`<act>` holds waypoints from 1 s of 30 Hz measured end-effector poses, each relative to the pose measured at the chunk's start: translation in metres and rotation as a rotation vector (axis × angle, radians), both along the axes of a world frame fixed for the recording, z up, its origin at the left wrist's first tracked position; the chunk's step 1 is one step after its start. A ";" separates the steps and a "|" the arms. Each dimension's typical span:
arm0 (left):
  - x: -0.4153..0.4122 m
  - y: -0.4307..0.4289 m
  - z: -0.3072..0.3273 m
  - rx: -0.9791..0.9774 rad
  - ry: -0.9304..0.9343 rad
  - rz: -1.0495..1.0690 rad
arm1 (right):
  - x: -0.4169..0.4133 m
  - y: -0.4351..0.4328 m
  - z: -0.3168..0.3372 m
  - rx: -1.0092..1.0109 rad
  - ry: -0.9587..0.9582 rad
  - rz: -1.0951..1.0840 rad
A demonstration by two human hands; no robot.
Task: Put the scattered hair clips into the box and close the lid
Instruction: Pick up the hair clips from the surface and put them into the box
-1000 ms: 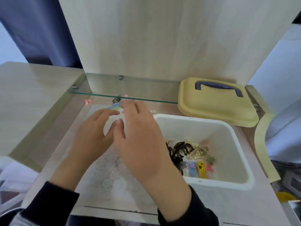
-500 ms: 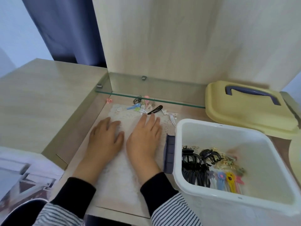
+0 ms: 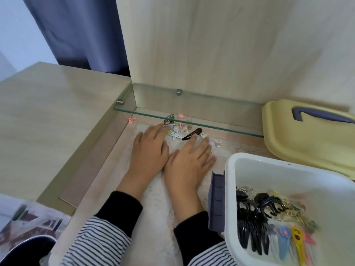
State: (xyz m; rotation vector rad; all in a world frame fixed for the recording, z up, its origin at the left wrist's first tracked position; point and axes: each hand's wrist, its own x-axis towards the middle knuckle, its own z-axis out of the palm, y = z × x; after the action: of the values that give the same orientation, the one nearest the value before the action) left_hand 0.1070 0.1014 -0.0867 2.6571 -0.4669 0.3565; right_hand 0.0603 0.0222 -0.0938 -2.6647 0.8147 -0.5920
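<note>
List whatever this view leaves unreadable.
Head view only:
Loose clips: tiny, partly behind the glass shelf edge and under the left hand; count unclear.
Boxed clips: blurred tangle.
Lid, box: cut by frame edges.
Anything beneath the right hand: hidden.

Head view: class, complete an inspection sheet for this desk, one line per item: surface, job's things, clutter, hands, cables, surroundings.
Surface: wooden desk, lace mat under the hands.
Job's things: loose hair clips under the glass shelf edge; white box holds more clips; yellow lid off, behind the box.
Clutter: dark round object, lower left, unclear.
Hands: left hand and right hand flat on mat, fingers straight, holding nothing.
Cables: nothing seen.
Surroundings: blue curtain, upright wooden panel.
</note>
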 end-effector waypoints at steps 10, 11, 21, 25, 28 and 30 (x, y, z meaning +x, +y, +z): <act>-0.001 0.005 -0.010 -0.111 -0.083 0.079 | -0.002 -0.002 0.001 0.024 -0.006 -0.022; -0.001 0.005 -0.010 -0.127 -0.090 0.095 | -0.002 -0.002 0.001 0.020 -0.011 -0.017; -0.001 0.008 -0.009 -0.202 -0.103 0.196 | -0.004 -0.005 0.006 -0.026 -0.071 -0.067; -0.002 0.009 -0.011 -0.143 -0.111 0.188 | -0.006 -0.005 0.007 -0.043 -0.052 -0.072; -0.003 0.009 -0.010 -0.139 -0.095 0.171 | -0.006 -0.004 0.008 -0.026 -0.060 -0.063; -0.003 0.008 -0.008 -0.150 -0.090 0.154 | -0.006 -0.004 0.009 -0.023 -0.057 -0.052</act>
State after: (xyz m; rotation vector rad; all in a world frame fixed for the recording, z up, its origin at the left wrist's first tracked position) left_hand 0.1044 0.1094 -0.0950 2.5443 -0.2519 0.5382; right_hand 0.0542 0.0178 -0.0852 -2.6417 0.8679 -0.6911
